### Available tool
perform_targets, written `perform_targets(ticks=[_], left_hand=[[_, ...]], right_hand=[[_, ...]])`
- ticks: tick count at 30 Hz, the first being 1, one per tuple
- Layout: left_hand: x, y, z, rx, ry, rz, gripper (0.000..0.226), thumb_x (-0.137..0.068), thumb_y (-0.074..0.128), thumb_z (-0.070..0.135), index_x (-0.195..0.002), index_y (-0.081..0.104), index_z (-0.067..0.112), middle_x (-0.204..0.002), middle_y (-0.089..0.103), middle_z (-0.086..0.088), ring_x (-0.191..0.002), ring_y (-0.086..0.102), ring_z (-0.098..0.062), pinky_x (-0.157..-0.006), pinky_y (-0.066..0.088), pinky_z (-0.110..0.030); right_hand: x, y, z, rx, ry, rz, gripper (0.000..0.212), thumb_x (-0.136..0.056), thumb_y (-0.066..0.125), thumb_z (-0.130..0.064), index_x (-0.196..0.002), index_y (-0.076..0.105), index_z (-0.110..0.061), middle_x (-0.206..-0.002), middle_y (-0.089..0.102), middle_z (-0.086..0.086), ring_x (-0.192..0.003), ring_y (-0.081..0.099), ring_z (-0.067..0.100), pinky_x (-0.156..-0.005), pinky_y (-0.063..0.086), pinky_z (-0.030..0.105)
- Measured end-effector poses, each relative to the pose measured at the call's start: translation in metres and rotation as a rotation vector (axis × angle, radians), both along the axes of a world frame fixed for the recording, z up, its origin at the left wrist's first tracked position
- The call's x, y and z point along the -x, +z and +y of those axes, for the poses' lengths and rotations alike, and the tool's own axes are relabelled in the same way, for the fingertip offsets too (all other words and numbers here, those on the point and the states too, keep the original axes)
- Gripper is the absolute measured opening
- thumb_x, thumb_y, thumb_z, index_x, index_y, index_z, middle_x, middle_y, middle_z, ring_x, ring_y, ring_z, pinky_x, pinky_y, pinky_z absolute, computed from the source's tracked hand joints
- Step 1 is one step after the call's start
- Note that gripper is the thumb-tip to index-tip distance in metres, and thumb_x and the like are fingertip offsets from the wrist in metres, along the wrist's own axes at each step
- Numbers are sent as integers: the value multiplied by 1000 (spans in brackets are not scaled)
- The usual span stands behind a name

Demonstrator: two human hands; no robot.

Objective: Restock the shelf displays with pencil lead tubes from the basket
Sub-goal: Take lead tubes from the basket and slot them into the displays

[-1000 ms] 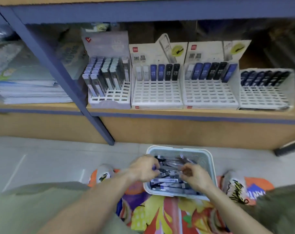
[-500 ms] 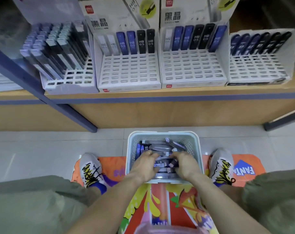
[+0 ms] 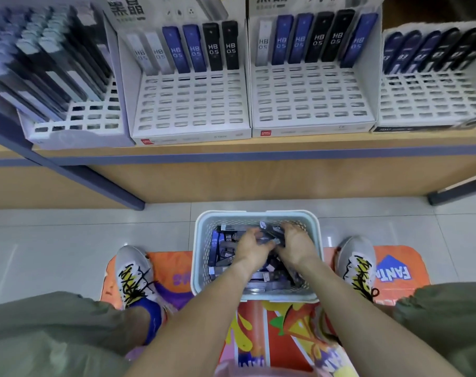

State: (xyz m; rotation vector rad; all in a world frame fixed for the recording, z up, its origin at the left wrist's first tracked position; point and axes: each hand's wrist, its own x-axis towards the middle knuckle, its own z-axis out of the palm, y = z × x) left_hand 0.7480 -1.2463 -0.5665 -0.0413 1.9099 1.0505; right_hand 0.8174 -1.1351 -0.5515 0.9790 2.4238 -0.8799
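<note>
A pale perforated basket [image 3: 201, 257] stands on the floor between my feet, filled with loose pencil lead tubes [image 3: 222, 251] in black, blue and grey. Both hands are inside it. My left hand [image 3: 251, 247] curls its fingers round tubes near the basket's middle. My right hand [image 3: 295, 244] is close beside it, fingers bent over tubes at the far right. What lies under the palms is hidden. On the shelf above, two white display boxes [image 3: 193, 104] [image 3: 310, 96] each hold only a back row of HB 0.5 tubes.
A fuller grey display [image 3: 76, 123] stands at the left of the wooden shelf [image 3: 258, 148], and a dark-tube display [image 3: 432, 99] at the right. A slanted blue shelf post [image 3: 95, 178] reaches the floor on the left. My shoes [image 3: 133, 270] rest on a colourful mat [image 3: 394, 270].
The view has tipped down and closer to the shelf. Both hands have shifted toward the basket's far side, still working among the tubes.
</note>
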Motion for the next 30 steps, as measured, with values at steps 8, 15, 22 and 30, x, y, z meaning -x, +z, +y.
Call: perform_targets(ticks=[8,15,22,30], left_hand=[[-16,-13,18,-8,219,-21,24,-86,78,11,-96,63,26,-99,73,2,-99,72,-20,-87,58,-31],[-19,-5,2,-79,334,-129,37,-87,68,-11,-109,61,18,-105,71,-2,-96,68,-15,-75,53,-21],[-20,4,-4,-150,300,-138,47,-89,56,-18,-129,53,7,-111,66,-4,-94,65,-11,-74,54,-17],[-31,27,1,-277,56,-147,53,-92,47,-13,-131,53,23,-112,73,-9,-99,72,-20,-69,58,-26]], right_hand=[[-7,-12,2,24,65,-64,40,-82,70,-20,-120,61,-12,-123,55,13,-108,62,35,-93,49,33],[-3,-10,5,17,115,-136,45,-89,68,-27,-124,53,-3,-117,68,20,-110,65,36,-86,50,36],[-6,4,5,32,94,-25,41,-92,69,-30,-120,52,-5,-115,68,18,-110,62,36,-89,51,39],[5,33,2,82,-4,148,32,-89,73,-30,-111,61,-11,-104,70,11,-99,65,30,-84,50,35]])
